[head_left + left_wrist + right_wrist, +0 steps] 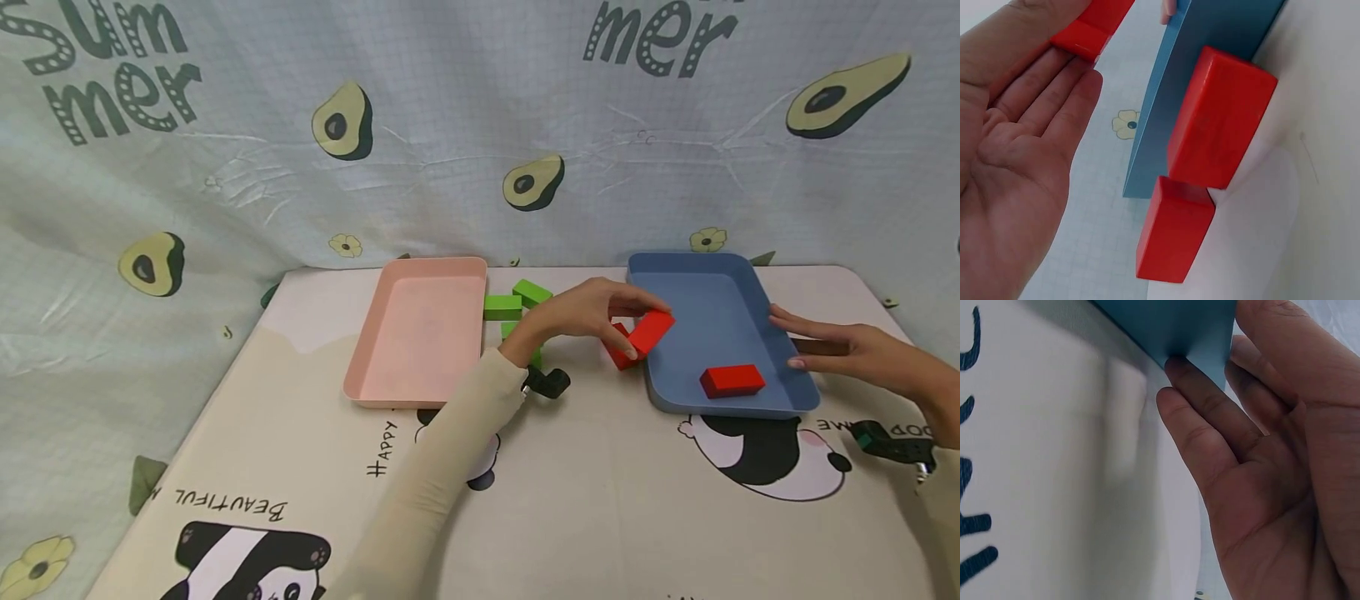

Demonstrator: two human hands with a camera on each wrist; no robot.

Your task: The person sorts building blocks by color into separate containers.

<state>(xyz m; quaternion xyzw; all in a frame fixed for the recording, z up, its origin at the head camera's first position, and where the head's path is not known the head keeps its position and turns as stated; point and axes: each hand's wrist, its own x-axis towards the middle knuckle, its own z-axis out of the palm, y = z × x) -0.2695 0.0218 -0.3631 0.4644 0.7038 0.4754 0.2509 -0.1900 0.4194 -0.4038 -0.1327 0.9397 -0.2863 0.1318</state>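
pale backdrop cloth | 4 printed avocados | cream tabletop | panda print

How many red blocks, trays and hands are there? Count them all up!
Red blocks: 4 (1 in the left hand, 1 in the blue tray, 2 beside it)
Trays: 2 (blue tray, pink tray)
Hands: 2 (left hand, right hand)
Total: 8

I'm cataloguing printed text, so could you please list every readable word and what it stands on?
"Sum mer": pale green avocado-print fabric backdrop, upper left.
"mer": backdrop, upper right, top cropped.
"HAPPY": cream panda-print tablecloth.
"BEAUTIFUL": tablecloth, then an unclear letter.
"OOD", "ME": tablecloth, partly hidden.
Lettering in right wrist view, head view's bottom edge: unreadable.
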